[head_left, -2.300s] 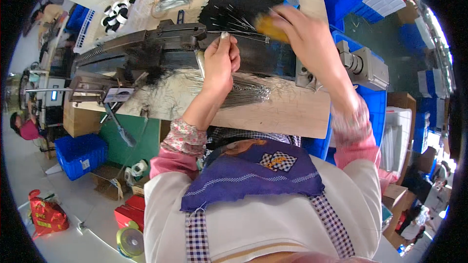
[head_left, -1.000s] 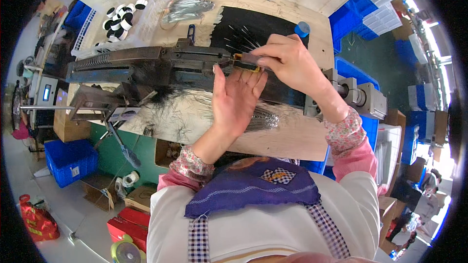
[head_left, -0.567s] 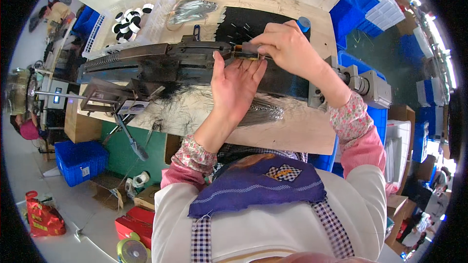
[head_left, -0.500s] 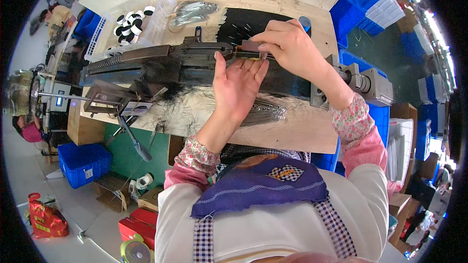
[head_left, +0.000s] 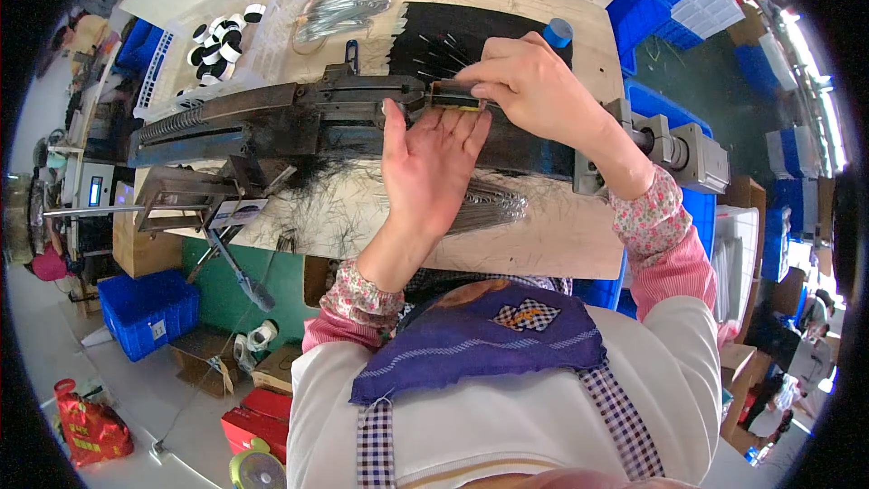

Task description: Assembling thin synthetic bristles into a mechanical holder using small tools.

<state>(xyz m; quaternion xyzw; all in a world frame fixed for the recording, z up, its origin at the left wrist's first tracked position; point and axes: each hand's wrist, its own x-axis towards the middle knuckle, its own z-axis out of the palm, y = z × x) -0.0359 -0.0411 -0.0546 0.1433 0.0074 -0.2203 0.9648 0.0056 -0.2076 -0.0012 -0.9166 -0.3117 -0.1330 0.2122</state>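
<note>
1. White basket (head_left: 276,36) is sitting at rear L of worktop (head_left: 561,235), holding black-and-white rolls (head_left: 215,52); prob. set aside so it isn't crowding the hands.
2. Metal stand (head_left: 172,195) is jutting out in front, partly blocking access to the near L side.
3. Dark hair-like bits (head_left: 312,172) are littering the wood nearby.
4. Silver wires (head_left: 348,14) are lying bunched at the back, clear of both hands.
5. Long dark machine (head_left: 362,91) is running across the worktop, prob. giving the hands a firm base.
6. L hand (head_left: 425,163) is facing palm up, grip apart, fingers reaching to the block's near edge, prob. for support from below; can't tell if they're touching. It's also hiding part of the 2nd wire bundle (head_left: 493,206).
7. Small dark block w/ yellow edge (head_left: 451,91) is sitting btwn the hands, just beside the machine's narrow tip.
8. Black cloth (head_left: 434,27) is lying behind, w/ thin rods on it.
9. R hand (head_left: 525,77) is clamping its grip on the block's R end, prob. leaving the L end free; fingers are covering much of it.
10. Blue cap (head_left: 558,33) is standing just behind R hand; grey cylindrical unit (head_left: 679,154) is flanking the forearm, limiting room.
</note>
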